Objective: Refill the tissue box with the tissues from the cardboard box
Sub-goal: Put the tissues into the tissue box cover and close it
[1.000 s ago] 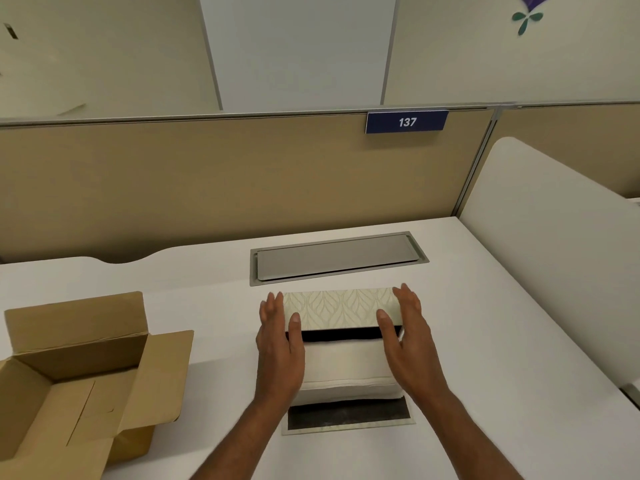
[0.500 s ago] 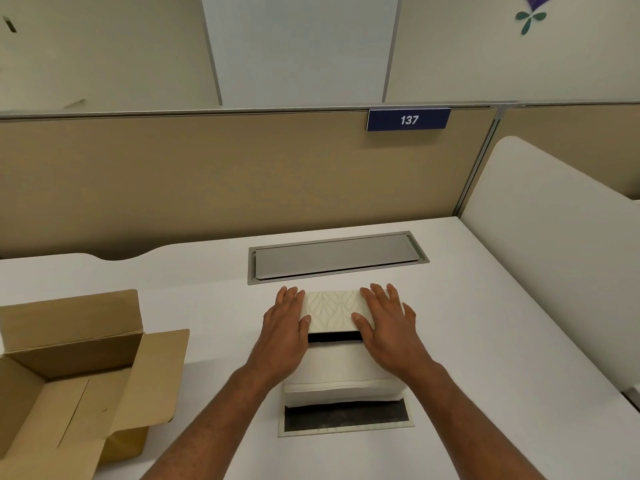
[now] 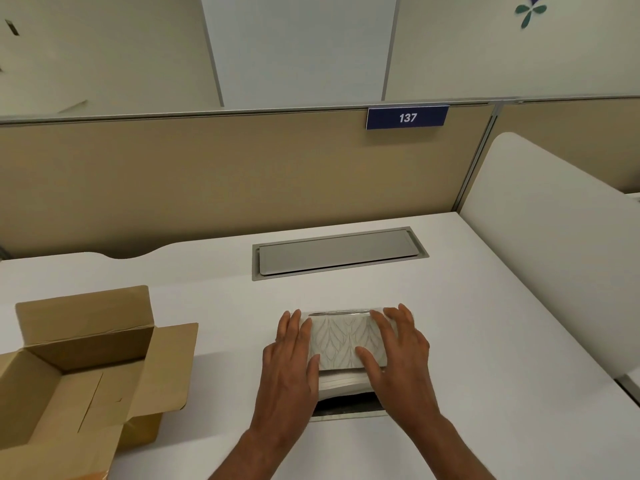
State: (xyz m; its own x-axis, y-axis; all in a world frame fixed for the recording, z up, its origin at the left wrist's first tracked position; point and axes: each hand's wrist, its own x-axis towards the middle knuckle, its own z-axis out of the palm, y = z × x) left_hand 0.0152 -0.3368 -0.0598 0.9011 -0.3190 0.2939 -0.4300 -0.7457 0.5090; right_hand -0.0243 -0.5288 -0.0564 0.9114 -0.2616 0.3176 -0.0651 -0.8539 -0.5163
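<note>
Left hand (image 3: 291,362) and right hand (image 3: 398,355) flat, fingers spread, on tissue box cover (image 3: 348,339), now lower over tissues (image 3: 341,381), dark gap closed

From the tissue box (image 3: 347,344), your table (image 3: 485,341) lies bare toward 3 o'clock until the white side panel (image 3: 540,244). At 9 o'clock the cardboard box (image 3: 79,372) blocks you, its flaps spread wide. At 12 o'clock only the flush cable hatch (image 3: 337,252), then the partition wall (image 3: 207,181)
</note>
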